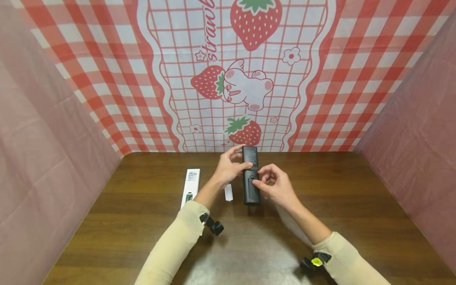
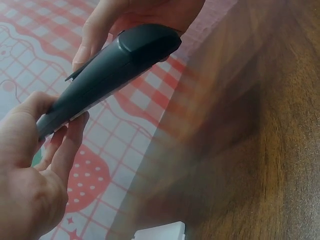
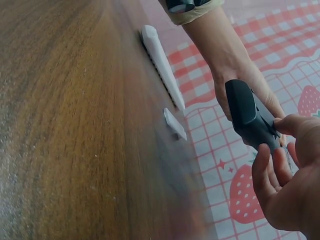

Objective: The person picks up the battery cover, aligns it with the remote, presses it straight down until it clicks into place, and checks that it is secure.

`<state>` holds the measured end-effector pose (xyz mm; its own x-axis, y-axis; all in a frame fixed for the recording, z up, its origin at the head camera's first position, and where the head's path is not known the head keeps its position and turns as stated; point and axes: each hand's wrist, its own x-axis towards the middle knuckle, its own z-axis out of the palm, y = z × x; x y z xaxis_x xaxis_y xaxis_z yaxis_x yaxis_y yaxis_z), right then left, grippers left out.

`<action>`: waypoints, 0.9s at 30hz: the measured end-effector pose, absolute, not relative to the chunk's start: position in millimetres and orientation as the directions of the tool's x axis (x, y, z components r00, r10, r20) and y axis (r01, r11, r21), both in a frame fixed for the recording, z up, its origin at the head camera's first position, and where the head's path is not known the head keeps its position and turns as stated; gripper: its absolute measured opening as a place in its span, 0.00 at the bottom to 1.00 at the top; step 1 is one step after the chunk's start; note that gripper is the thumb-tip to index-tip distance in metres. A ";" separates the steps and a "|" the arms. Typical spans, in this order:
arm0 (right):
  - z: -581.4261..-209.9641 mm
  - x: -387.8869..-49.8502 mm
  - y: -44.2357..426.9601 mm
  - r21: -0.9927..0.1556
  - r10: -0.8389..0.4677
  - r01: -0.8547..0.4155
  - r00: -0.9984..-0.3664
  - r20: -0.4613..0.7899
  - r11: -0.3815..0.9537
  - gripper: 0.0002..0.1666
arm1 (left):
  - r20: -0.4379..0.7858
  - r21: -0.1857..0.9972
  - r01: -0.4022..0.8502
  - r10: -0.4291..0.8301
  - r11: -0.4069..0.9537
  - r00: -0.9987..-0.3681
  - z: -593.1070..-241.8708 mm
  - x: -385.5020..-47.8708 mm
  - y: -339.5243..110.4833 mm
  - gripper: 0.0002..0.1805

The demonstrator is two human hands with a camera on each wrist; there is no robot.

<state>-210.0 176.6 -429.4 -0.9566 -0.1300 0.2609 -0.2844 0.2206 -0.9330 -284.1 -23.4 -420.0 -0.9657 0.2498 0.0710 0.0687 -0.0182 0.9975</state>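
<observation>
A black remote control (image 1: 251,194) is held up over the table, its back with printed label and battery cover (image 1: 253,189) facing up. My left hand (image 1: 229,168) grips its far end, thumb across the back and fingers underneath. At the cover's latch end, my right hand (image 1: 278,186) has its thumb on the cover, with curled fingers by the remote's side. One edge of the cover stands slightly raised beside the right thumb (image 2: 82,52) in the left wrist view. The inside of the compartment is hidden.
Left of the hands lies a white remote control (image 1: 192,182), its battery compartment uncovered, partly hidden by my left arm. A small white battery cover (image 1: 228,192) rests between it and the black remote. A strawberry-print cloth (image 1: 249,79) hangs behind the wooden table (image 1: 338,190).
</observation>
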 end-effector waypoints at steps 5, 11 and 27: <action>-428.0 -209.2 176.3 -0.938 -0.116 -0.252 -0.966 0.230 0.238 0.24 | 0.071 0.997 0.068 0.251 -0.022 -0.965 -421.1 -284.1 -23.7 0.43; -427.1 -208.7 176.5 -0.941 -0.107 -0.225 -0.973 0.204 0.252 0.33 | 0.078 0.997 0.074 0.255 -0.025 -0.964 -421.8 -284.1 -23.5 0.44; -422.4 -210.1 177.7 -0.968 -0.156 -0.095 -0.986 0.059 0.233 0.57 | 0.074 0.997 0.066 0.262 -0.039 -0.962 -422.3 -284.3 -23.6 0.43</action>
<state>-210.1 177.7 -422.4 -0.9860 -0.1557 0.0593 -0.0950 0.2331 -0.9678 -284.3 -23.6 -422.3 -0.9623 0.2618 0.0740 0.0659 -0.0394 0.9970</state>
